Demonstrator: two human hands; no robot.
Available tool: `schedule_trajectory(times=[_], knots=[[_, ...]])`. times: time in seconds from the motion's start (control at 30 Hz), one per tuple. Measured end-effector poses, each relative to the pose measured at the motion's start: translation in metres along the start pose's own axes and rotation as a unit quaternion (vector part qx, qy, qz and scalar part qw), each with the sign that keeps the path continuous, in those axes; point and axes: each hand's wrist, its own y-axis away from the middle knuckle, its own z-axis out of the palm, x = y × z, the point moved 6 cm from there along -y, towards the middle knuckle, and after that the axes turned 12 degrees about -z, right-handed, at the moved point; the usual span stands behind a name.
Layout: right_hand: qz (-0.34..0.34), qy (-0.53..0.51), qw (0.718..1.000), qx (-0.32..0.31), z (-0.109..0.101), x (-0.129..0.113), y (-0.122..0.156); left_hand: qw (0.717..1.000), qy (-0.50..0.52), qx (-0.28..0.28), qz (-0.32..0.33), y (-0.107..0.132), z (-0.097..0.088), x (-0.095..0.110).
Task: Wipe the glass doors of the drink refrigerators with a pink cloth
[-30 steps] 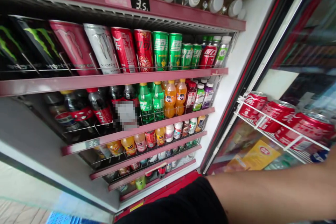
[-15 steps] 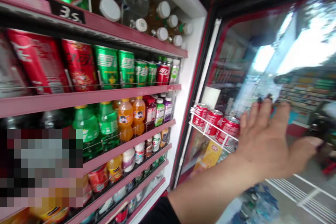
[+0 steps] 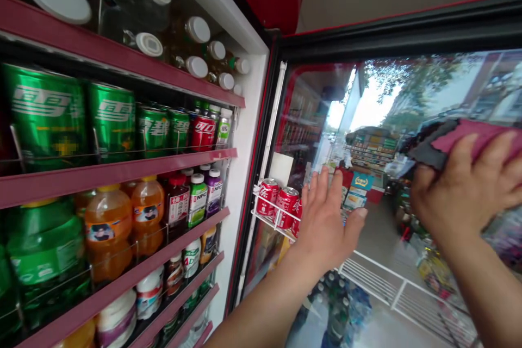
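My left hand (image 3: 326, 220) is open, fingers stretched upward in front of the glass door (image 3: 408, 87) of a drinks fridge. Whether its palm touches the glass I cannot tell. Beside it, red cola cans (image 3: 287, 207) stand in a white wire door rack (image 3: 377, 277), partly hidden by the hand. At the right, my right hand (image 3: 465, 196) holds a pink and dark grey cloth (image 3: 481, 138) up at the glass. Its fingers are spread over the cloth, and the picture's right edge cuts off part of both.
Fridge shelves with pink front strips (image 3: 122, 171) fill the left side. Green cans (image 3: 111, 117), orange drink bottles (image 3: 108, 228) and white-capped bottles (image 3: 198, 30) stand on them. The door's black frame (image 3: 408, 32) runs along the top. Shop goods show through or reflect in the glass.
The view has swung right, towards the door. My right hand with the cloth has come into view at the right. My left hand stays open and now appears further left.
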Motion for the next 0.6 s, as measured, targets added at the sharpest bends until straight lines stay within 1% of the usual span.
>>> schedule_trajectory(times=[0.03, 0.07, 0.1, 0.2, 0.27, 0.33, 0.4, 0.47, 0.53, 0.6], knots=[[-0.047, -0.022, 0.996, -0.077, 0.011, -0.012, -0.004, 1.0, -0.001, 0.004, 0.0, -0.001, -0.002, -0.002], [-0.072, -0.03, 0.989, -0.128, 0.017, -0.026, -0.007, 1.0, -0.003, 0.008, -0.001, -0.002, -0.003, -0.005], [-0.081, -0.021, 0.985, -0.153, 0.018, -0.042, -0.01, 1.0, -0.004, 0.013, -0.001, -0.003, -0.004, -0.007], [-0.112, 0.004, 0.979, -0.171, 0.012, -0.095, -0.021, 1.0, -0.009, 0.025, 0.004, -0.006, -0.007, -0.012], [-0.159, -0.01, 0.971, -0.177, 0.012, -0.127, -0.027, 0.999, -0.011, 0.034, 0.009, -0.008, -0.011, -0.016], [-0.216, -0.04, 0.958, -0.185, 0.018, -0.152, -0.032, 0.999, -0.016, 0.045, 0.011, -0.012, -0.016, -0.019], [-0.266, -0.067, 0.94, -0.201, 0.028, -0.172, -0.036, 0.998, -0.024, 0.059, 0.013, -0.015, -0.023, -0.023], [-0.304, -0.085, 0.921, -0.23, 0.042, -0.194, -0.039, 0.997, -0.032, 0.074, 0.016, -0.019, -0.03, -0.028], [-0.333, -0.103, 0.901, -0.257, 0.057, -0.22, -0.043, 0.995, -0.04, 0.092, 0.019, -0.023, -0.037, -0.033], [-0.357, -0.117, 0.886, -0.271, 0.071, -0.25, -0.046, 0.992, -0.05, 0.112, 0.022, -0.025, -0.044, -0.039]])
